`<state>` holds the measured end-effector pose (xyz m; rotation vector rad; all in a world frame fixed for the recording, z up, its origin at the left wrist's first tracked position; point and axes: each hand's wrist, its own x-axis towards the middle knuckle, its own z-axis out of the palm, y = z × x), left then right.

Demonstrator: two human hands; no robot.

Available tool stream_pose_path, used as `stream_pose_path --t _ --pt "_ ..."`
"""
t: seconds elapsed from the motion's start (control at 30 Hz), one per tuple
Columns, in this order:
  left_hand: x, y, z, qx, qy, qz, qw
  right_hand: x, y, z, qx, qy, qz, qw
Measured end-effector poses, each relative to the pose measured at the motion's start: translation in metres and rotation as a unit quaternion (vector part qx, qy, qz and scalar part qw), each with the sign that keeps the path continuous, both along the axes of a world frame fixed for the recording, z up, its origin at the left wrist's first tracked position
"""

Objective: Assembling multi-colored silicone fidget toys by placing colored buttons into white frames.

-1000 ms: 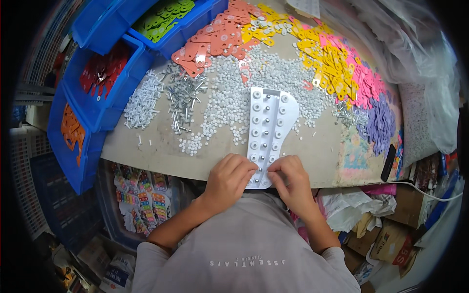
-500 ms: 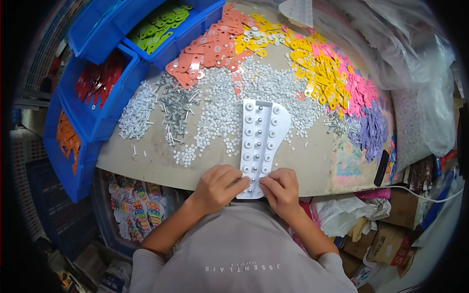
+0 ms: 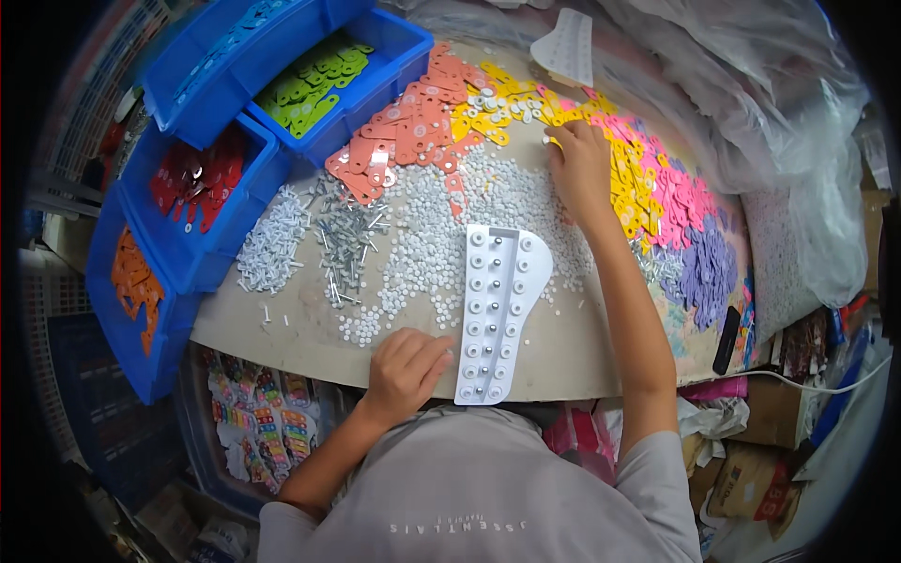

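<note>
A white jig (image 3: 483,314) with one curved side lies lengthwise on the table in front of me. White round caps line both its edges, and small metal pegs run down its middle channel. My left hand (image 3: 405,369) rests beside its lower left side at the table's near edge, fingers curled together; its palm is hidden. Farther out, my right hand (image 3: 579,167) is over the far pile of yellow perforated strips (image 3: 638,183), thumb and fingers pinched. Something small and pale shows at those fingertips, too small to name.
White caps (image 3: 427,220) spread behind the jig; rivets (image 3: 347,244) lie left of them. Blue bins (image 3: 272,141) stand at the left, near coral strips (image 3: 404,131). Pink strips (image 3: 690,188) and purple strips (image 3: 709,267) lie right. Another white jig (image 3: 568,52) stands at the back.
My right hand has left the jig's lower right side and reached forward to the yellow strips. My left hand has drawn slightly left, off the jig.
</note>
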<state>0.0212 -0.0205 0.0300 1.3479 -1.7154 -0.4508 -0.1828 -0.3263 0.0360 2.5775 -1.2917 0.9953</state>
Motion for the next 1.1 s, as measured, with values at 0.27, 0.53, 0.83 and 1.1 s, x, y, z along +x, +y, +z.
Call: stream_pose_path --t 0.27,0.53,0.83,1.1 --pt "0.001 0.002 0.000 -0.007 -0.009 0.008 1.000 0.009 -0.043 -0.006 0.105 0.155 -0.034 0.982" --pt "0.002 0.001 -0.002 -0.010 -0.006 -0.001 1.000 0.041 -0.056 -0.015 0.091 0.054 0.004 0.994" --pt "0.001 0.002 0.000 -0.013 0.002 0.008 1.000 0.035 -0.026 -0.006 0.130 0.009 -0.023 0.991" --pt "-0.012 0.004 0.026 0.064 0.268 0.077 0.958 0.017 0.204 0.082 0.476 -0.141 0.173 0.851"
